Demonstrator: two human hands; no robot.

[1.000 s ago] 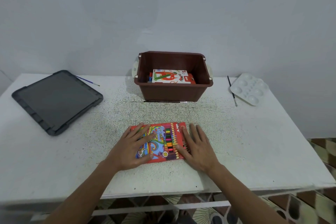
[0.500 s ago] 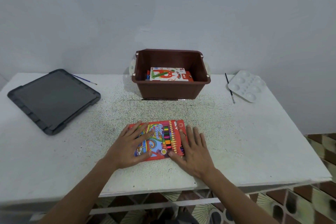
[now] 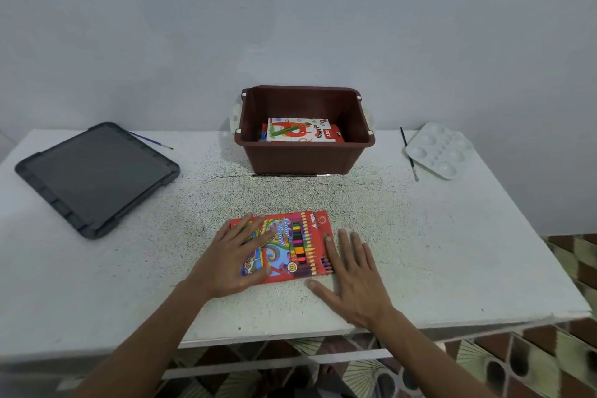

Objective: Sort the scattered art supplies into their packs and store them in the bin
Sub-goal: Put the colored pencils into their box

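A red pack of colour pencils (image 3: pixel 295 244) lies flat on the white table (image 3: pixel 420 252), near its front edge. My left hand (image 3: pixel 231 260) rests flat on the pack's left half with straight fingers. My right hand (image 3: pixel 353 275) lies flat beside the pack's right edge, its forefinger touching that edge. Behind them stands a brown bin (image 3: pixel 305 158) holding a white and red pastel pack (image 3: pixel 298 131) on top of other packs.
A dark grey bin lid (image 3: pixel 97 176) lies at the left with a blue paintbrush (image 3: pixel 150 140) behind it. A white paint palette (image 3: pixel 439 150) and a black brush (image 3: pixel 408 153) sit at the back right. Another brush (image 3: pixel 290 175) lies against the bin's front.
My right hand has slid right and back, off the pack to its right edge. The left hand stays on the pack. The camera has tilted slightly.
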